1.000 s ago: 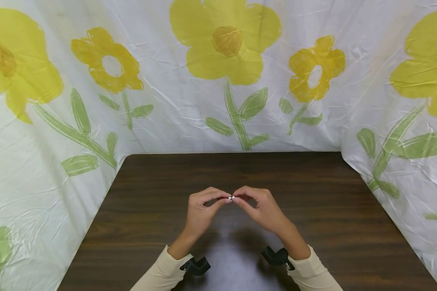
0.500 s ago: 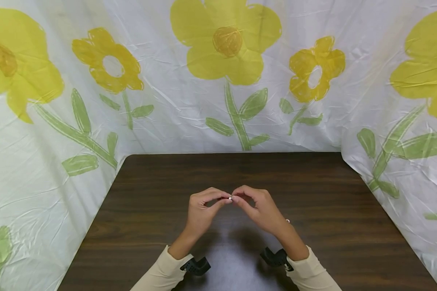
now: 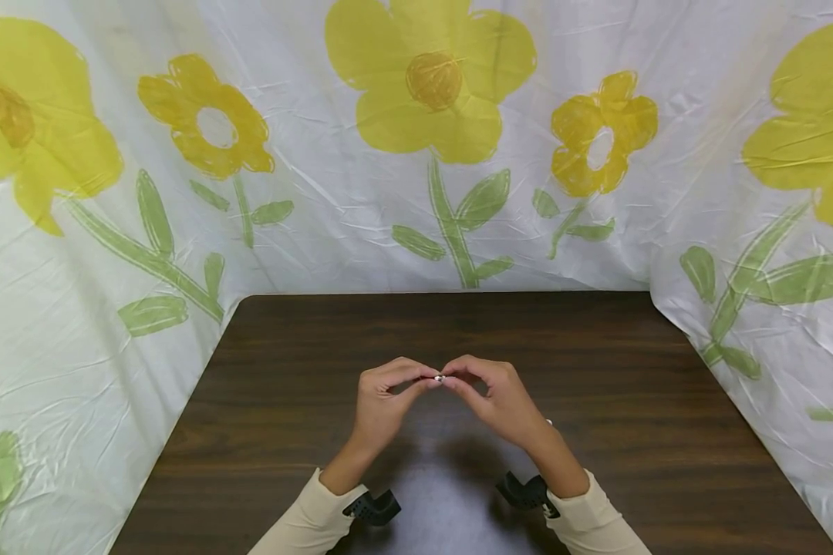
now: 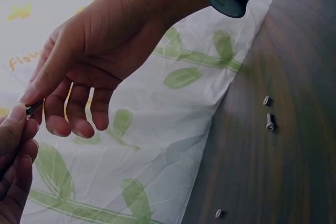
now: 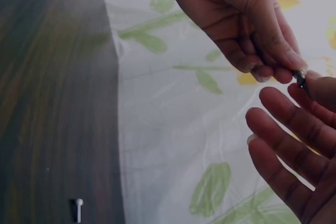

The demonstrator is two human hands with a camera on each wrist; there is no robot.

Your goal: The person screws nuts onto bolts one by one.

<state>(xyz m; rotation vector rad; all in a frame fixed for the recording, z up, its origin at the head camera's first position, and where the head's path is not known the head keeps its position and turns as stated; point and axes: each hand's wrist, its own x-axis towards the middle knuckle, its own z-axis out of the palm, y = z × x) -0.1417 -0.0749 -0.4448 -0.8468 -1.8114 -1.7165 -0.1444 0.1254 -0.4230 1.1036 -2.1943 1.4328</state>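
Note:
In the head view my left hand (image 3: 383, 405) and right hand (image 3: 503, 397) meet over the middle of the table, thumb and fingertips of each pinching a tiny silver-and-dark metal piece (image 3: 440, 378). From the left wrist view it looks like a short bolt (image 4: 33, 109), its dark part sticking out between the two pinches. I cannot tell whether a nut is on it. Fingertips cover most of the piece in the right wrist view. The right hand's other fingers hang loosely curled in the left wrist view; the left hand's are bent in the right wrist view.
On the dark wooden table (image 3: 284, 432) lie a nut (image 4: 267, 100), a bolt (image 4: 270, 123) and another nut (image 4: 219, 213), seen from the left wrist. A bolt (image 5: 79, 209) shows in the right wrist view. A flowered white sheet (image 3: 305, 200) hangs behind and along both sides.
Both hands stay almost in place, with small shifts at the fingertips around the metal piece. A bright spot beside the right wrist, covered one second ago, shows now.

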